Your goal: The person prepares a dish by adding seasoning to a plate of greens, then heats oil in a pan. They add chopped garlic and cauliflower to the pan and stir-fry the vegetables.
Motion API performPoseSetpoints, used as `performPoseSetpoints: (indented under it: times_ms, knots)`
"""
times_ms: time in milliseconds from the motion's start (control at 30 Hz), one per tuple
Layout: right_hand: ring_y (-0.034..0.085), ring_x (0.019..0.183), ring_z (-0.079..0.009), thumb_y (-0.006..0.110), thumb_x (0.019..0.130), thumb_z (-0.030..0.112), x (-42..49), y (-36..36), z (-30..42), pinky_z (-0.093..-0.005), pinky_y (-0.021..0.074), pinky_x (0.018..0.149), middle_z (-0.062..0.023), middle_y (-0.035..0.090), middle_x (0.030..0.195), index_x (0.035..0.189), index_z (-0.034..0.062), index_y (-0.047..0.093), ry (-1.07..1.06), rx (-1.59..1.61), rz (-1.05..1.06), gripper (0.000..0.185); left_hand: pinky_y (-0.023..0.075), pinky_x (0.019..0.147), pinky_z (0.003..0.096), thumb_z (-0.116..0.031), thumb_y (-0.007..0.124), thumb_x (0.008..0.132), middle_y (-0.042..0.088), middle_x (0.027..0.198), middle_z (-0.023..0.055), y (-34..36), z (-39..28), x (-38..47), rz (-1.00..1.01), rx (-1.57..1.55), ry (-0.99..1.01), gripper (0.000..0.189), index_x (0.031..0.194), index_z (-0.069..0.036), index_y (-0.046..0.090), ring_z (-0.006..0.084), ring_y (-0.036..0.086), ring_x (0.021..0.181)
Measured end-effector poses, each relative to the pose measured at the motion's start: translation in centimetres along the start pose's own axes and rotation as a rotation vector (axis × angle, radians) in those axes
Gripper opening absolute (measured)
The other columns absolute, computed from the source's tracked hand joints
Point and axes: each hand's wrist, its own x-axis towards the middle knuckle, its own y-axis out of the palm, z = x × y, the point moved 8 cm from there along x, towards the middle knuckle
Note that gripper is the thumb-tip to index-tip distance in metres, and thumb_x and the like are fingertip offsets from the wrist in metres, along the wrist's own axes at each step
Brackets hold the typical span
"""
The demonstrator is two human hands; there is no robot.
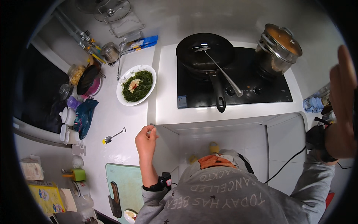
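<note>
My left hand [146, 142] hangs near the counter's front edge with its fingers curled; whether it holds anything cannot be told. At the right rim my right hand [342, 103] is raised, blurred, its fingers extended. A white plate [120, 96] of dark green shredded vegetable [145, 81], topped with minced garlic and something red, lies on the left counter. On the black hob, a black wok [205, 53] carries a metal spatula [223, 71] laid across it. A small shovel-shaped spoon [115, 135] rests between the plate and a green cutting board [125, 179].
A steel pot with a glass lid [278, 50] stands on the hob's right. A knife [115, 198] and a small dish [129, 215] are on the board. Jars, a teal bag [85, 117] and a yellow package [46, 198] line the left side. A black cable [285, 163] hangs at right.
</note>
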Motion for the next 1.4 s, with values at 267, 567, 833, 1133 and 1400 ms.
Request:
performPoseSetpoints:
  times_ms: [267,567,833,1133,1400]
  knots:
    - [0.052,0.054,-0.0081,0.058,0.088,0.018,0.5,4.9,-20.6,-0.024,0.0412,0.051,-0.0007,0.055,0.058,0.08,0.0045,0.064,0.302,-0.171,-0.275,0.016,0.0478,0.055,0.0271,-0.012,0.062,0.085,0.066,0.075,0.0095,5.5,-3.8,0.8,0.2,-0.056,0.179,0.014,0.091,0.001,0.064,0.0163,0.066,0.061]
    - [0.06,0.092,-0.0343,0.072,0.075,0.03,-5.4,20.6,-39.7,-0.0428,0.0514,0.074,-0.0164,0.062,0.095,0.089,0.0026,0.064,0.638,-0.683,0.106,0.032,0.0495,0.056,0.0283,-0.014,0.061,0.086,0.066,0.081,0.0106,14.4,-9.3,2.7,0.548,-0.118,0.228,0.017,0.092,0.001,0.063,0.018,0.066,0.061]
    - [0.057,0.088,-0.0298,0.076,0.067,0.044,-5.0,25.4,-43.0,-0.0402,0.0487,0.074,-0.0123,0.06,0.091,0.089,0.0047,0.065,0.531,-0.86,0.127,0.047,0.0509,0.051,0.0255,-0.034,0.057,0.091,0.066,0.078,0.0145,21.4,-11.5,1.3,0.694,-0.224,0.072,0.055,0.122,0.01,0.047,0.0176,0.066,0.058]
    - [0.057,0.092,-0.0269,0.078,0.064,0.025,-5.0,25.6,-45.9,-0.0391,0.0509,0.075,-0.0083,0.06,0.095,0.09,0.0056,0.064,0.621,-0.789,0.152,0.036,0.0528,0.047,0.0258,-0.037,0.058,0.09,0.062,0.073,0.01,24.4,-12.4,1.4,0.753,-0.311,0.027,0.041,0.092,0.003,0.052,0.0174,0.066,0.059]
    - [0.054,0.092,-0.026,0.065,0.074,0.015,-3.9,25.6,-44.1,-0.0371,0.0506,0.071,-0.0051,0.058,0.096,0.09,0.0076,0.065,0.014,-0.835,0.364,0.018,0.0531,0.054,0.0274,-0.018,0.052,0.09,0.065,0.083,0.0159,24.8,-13.2,0.4,0.794,-0.607,-0.184,0.026,0.106,0.001,0.043,0.0181,0.063,0.061]
